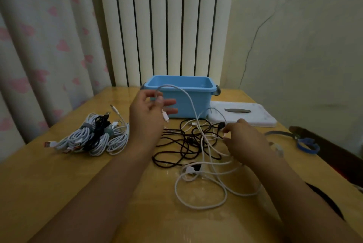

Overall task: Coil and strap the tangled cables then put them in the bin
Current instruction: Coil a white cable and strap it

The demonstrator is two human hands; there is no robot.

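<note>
A tangle of black cable [176, 144] and white cable [204, 189] lies on the wooden table in front of the blue bin [188, 103]. My left hand [149, 115] is raised before the bin and pinches the white cable near its plug, which hangs below my fingers. The cable arcs from there over to the tangle. My right hand [247, 142] rests low on the tangle's right side, fingers closed on a white strand. A pile of coiled, strapped cables [92, 136] sits at the left.
The bin's white lid [243, 115] lies flat to the right of the bin. Blue and grey straps [306, 144] lie near the table's right edge. A radiator and a curtain stand behind the table.
</note>
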